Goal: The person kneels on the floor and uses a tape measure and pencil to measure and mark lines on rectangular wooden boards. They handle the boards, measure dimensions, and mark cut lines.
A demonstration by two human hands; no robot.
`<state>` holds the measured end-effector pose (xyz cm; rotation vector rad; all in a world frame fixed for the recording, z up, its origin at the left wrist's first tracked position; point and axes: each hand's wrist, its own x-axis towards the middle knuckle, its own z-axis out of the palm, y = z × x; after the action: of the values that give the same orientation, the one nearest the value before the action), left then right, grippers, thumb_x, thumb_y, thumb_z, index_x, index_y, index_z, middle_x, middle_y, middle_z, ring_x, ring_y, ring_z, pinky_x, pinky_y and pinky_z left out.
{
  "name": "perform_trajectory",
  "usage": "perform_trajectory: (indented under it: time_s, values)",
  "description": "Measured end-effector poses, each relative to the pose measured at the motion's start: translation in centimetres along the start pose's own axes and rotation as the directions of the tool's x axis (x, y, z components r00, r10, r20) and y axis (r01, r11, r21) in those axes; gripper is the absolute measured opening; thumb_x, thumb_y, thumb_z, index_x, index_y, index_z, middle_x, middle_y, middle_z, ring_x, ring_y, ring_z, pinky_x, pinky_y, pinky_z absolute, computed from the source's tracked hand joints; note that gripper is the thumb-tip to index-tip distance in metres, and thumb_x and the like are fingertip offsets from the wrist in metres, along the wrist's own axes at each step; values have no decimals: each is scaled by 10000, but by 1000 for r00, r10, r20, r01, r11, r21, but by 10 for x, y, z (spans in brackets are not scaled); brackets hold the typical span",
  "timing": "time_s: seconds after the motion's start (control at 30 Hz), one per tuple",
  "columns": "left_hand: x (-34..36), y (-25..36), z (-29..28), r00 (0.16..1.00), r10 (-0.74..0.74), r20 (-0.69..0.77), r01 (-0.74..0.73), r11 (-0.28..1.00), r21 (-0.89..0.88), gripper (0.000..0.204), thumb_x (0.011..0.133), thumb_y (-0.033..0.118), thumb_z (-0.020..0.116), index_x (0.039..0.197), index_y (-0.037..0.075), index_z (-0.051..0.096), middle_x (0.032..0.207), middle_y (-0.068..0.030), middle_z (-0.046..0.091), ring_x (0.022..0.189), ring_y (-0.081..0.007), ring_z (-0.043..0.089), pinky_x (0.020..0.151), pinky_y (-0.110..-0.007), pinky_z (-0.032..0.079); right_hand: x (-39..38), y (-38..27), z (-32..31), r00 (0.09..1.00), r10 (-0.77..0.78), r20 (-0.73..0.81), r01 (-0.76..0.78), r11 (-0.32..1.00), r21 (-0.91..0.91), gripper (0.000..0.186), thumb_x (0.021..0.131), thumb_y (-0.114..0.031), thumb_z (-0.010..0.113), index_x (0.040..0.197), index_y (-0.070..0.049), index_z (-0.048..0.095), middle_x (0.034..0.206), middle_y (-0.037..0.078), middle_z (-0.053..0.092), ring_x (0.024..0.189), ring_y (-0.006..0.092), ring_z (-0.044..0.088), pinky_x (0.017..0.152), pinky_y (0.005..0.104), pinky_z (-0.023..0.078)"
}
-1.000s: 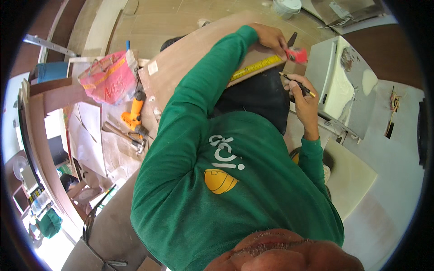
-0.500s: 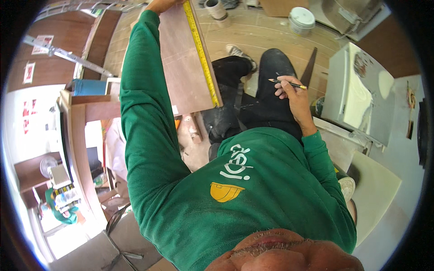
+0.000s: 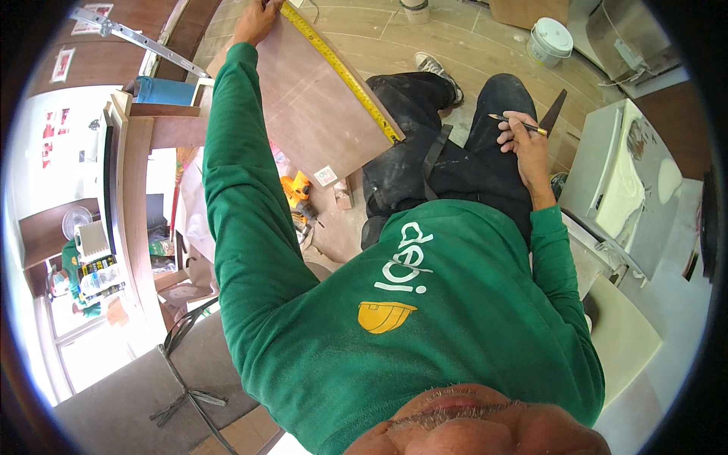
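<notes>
Up at the far left, my left hand (image 3: 256, 23) is closed at the far end of a yellow tape measure (image 3: 341, 70), partly cut off by the picture's top edge. The blade lies along the right-hand edge of a flat wooden board (image 3: 303, 98), its near end at the board's near corner. That corner rests by my left thigh, and a small white label (image 3: 325, 176) sticks to the board. Over my right thigh, my right hand (image 3: 528, 148) grips a dark pencil (image 3: 537, 129) between thumb and fingers, its tip pointing left toward the board.
A yellow drill (image 3: 297, 188) and a wood offcut (image 3: 343, 196) lie beside the board's near end. A saw blade (image 3: 553, 110) sticks out past my right knee. White buckets (image 3: 550, 42) stand on the floor, a whitish-smeared grey box (image 3: 614, 174) at right, a wooden frame (image 3: 136, 212) at left.
The view has shifted, so the board, tape and my legs appear farther right. The board looks more slanted, and the drill beside it is now uncovered. My right hand keeps the pencil.
</notes>
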<state>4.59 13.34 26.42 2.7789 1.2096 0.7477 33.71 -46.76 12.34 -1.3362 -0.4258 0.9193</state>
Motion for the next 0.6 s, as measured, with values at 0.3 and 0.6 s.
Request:
perform_trajectory:
  time_s: [0.3, 0.6]
  values:
    - [5, 42, -23, 991, -71, 114, 66, 997, 43, 856, 969, 752, 573, 1231, -51, 712, 1180, -342, 727, 1182, -486, 685, 1006, -532, 502, -1, -2, -3, 999, 13, -40, -10, 997, 81, 325, 1106, -249, 624, 1288, 14, 677, 1027, 93, 719, 771, 122, 683, 626, 256, 564]
    - [11, 54, -23, 984, -83, 156, 79, 996, 35, 823, 976, 696, 604, 1251, -73, 712, 1179, -346, 731, 1169, -476, 697, 1011, -503, 511, -2, 0, -8, 999, 3, -42, 2, 992, 124, 327, 1111, -246, 617, 1290, 23, 668, 1040, 95, 720, 756, 125, 684, 615, 253, 564]
